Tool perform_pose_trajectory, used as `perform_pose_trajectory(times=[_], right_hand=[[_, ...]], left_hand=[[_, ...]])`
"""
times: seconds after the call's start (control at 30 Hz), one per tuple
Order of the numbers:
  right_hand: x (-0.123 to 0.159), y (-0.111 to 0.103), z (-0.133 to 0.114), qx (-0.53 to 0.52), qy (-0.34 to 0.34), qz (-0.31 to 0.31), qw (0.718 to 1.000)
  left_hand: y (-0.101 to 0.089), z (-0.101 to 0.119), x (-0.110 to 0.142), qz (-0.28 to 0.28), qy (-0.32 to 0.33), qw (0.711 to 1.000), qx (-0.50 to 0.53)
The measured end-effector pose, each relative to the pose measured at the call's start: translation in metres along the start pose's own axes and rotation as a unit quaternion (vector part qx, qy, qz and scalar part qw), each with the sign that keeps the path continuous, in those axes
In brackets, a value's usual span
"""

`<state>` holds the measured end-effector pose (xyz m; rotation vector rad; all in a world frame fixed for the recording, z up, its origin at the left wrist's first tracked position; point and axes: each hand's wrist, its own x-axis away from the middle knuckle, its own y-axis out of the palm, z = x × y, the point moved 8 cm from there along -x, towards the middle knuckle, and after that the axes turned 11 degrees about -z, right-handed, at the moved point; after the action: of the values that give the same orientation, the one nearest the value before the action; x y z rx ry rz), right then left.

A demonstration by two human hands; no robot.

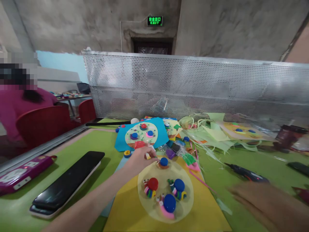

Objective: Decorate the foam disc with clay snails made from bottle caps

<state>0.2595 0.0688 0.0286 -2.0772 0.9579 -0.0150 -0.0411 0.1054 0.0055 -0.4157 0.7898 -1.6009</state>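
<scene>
My left hand [143, 158] reaches over the top of a yellow sheet [125, 206] with a pale round panel. Its fingers are closed by the head end of a clay snail with a blue bottle-cap shell [164, 161]; a small whitish piece shows at the fingertips, too small to name. Below on the panel are a snail with a red cap [153, 184] and two with blue caps [179, 185] [169, 203]. My right hand [263, 198] is smeared by motion at the right, just below a dark tool with a pointed tip [246, 173].
A blue sheet with cap snails [120, 141] lies behind my left hand. Bagged clay [189, 159] and pale paper strips [205, 138] are heaped to its right. A black phone-like device [70, 180] and purple case [26, 172] lie left. A perforated metal screen [188, 87] borders the table.
</scene>
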Motion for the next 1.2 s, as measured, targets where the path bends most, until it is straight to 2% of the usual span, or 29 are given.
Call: perform_pose_trajectory(times=[0.03, 0.07, 0.1, 0.13, 0.17, 0.23, 0.3, 0.37, 0.47, 0.57, 0.7, 0.77, 0.83, 0.93, 1.03, 1.1, 1.2], right_hand=[[-0.011, 0.005, -0.008, 0.011, 0.004, -0.008, 1.0], [-0.028, 0.02, -0.012, -0.02, 0.023, -0.073, 0.997], [-0.047, 0.032, -0.019, -0.069, 0.02, -0.103, 0.992], [-0.067, 0.042, -0.021, -0.086, 0.035, -0.107, 0.99], [-0.087, 0.053, -0.021, -0.052, 0.051, -0.118, 0.99], [-0.121, 0.069, -0.018, 0.035, 0.05, -0.094, 0.994], [-0.139, 0.083, -0.006, 0.019, 0.059, -0.084, 0.994], [-0.141, 0.09, 0.003, 0.042, 0.052, -0.078, 0.995], [-0.127, 0.095, 0.008, 0.096, 0.052, -0.096, 0.989], [-0.116, 0.096, 0.004, 0.121, 0.044, -0.108, 0.986], [-0.114, 0.101, -0.008, 0.172, -0.003, -0.104, 0.98], [-0.113, 0.102, -0.01, 0.194, -0.013, -0.1, 0.976], [-0.112, 0.103, -0.01, 0.211, -0.012, -0.098, 0.972], [-0.112, 0.103, -0.009, 0.241, -0.006, -0.101, 0.965], [-0.112, 0.105, -0.009, 0.271, 0.009, -0.105, 0.957], [-0.113, 0.107, -0.012, 0.298, 0.014, -0.105, 0.949], [-0.114, 0.108, -0.016, 0.331, 0.013, -0.105, 0.938]], left_hand=[[0.0, 0.001, 0.001, -0.001, 0.001, 1.0, 0.002], [0.001, 0.002, 0.001, -0.002, 0.004, 1.0, 0.005], [0.001, 0.003, 0.001, -0.004, 0.007, 1.0, 0.008], [0.002, 0.003, 0.001, -0.006, 0.011, 1.0, 0.011], [0.003, 0.004, 0.001, -0.01, 0.015, 1.0, 0.014], [0.004, 0.007, 0.001, -0.021, 0.023, 0.999, 0.017], [0.005, 0.013, 0.003, -0.033, 0.03, 0.999, 0.02], [0.008, 0.021, 0.005, -0.048, 0.034, 0.998, 0.023], [0.019, 0.032, 0.011, -0.079, 0.03, 0.996, 0.032], [0.033, 0.037, 0.016, -0.102, 0.019, 0.994, 0.042], [0.044, 0.037, 0.019, -0.112, 0.012, 0.992, 0.053], [0.045, 0.04, 0.02, -0.118, 0.029, 0.991, 0.053], [0.046, 0.05, 0.023, -0.135, 0.073, 0.987, 0.038], [0.052, 0.068, 0.03, -0.169, 0.153, 0.973, -0.039], [0.063, 0.079, 0.038, -0.163, 0.209, 0.95, -0.167], [0.069, 0.082, 0.042, -0.146, 0.232, 0.934, -0.23], [0.073, 0.082, 0.044, -0.14, 0.23, 0.925, -0.268]])
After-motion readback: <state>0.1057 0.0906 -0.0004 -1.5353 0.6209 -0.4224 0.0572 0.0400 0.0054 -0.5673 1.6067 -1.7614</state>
